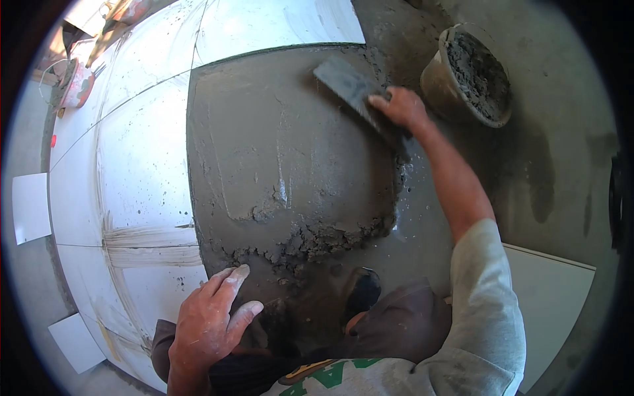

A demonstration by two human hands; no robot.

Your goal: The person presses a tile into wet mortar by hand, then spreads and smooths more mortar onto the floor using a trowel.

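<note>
My right hand (404,107) is wrapped round the grip of a flat rectangular plastering trowel (347,82). Its blade lies at a slant over the far right part of a grey wet mortar bed (257,132). Most of the bed is smoothed, with a few ridges, while rough crumbly mortar (317,241) is heaped along its near edge. Above my lap, at the near left, hangs my left hand (211,317), empty, its mortar-dusted fingers stretched out and thumb apart. Large white floor tiles (145,152) border the bed on the left and far sides.
A bucket (436,82) of mortar stands at the far right. Behind my right arm lies a large pale tile (548,297). Smaller white pieces (31,208) and a red-and-white bucket (80,86) are at the left. My dark shoe (363,290) is close to the heaped mortar.
</note>
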